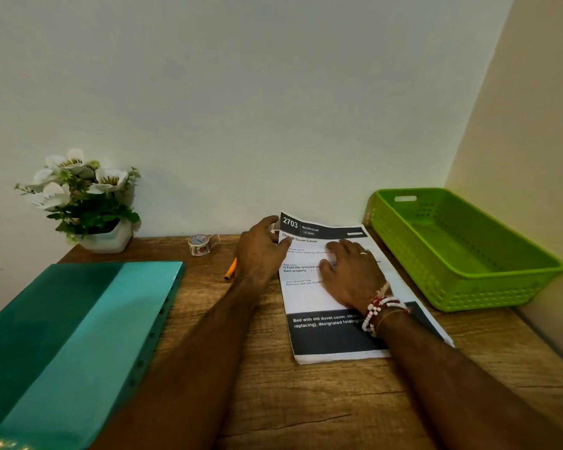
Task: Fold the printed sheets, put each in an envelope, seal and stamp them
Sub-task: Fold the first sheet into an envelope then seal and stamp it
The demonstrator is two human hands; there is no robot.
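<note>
A stack of printed sheets (pixel 309 297) lies on the wooden desk (pixel 273 384), right of centre; the top sheet has a black header reading "2703 BEDROOM". My left hand (pixel 262 251) pinches the top sheet's far left corner, which is lifted off the stack. My right hand (pixel 351 271) lies flat, fingers spread, on the middle of the top sheet, pressing it down. A small roll of sticker stamps (pixel 199 244) stands at the back of the desk, left of my left hand. No envelope is visible.
A teal plastic folder (pixel 78 336) covers the desk's left side. An orange pencil (pixel 230 269) lies partly under my left wrist. A green perforated basket (pixel 462 248) sits at the right, against the wall corner. A potted white flower plant (pixel 85 203) stands back left.
</note>
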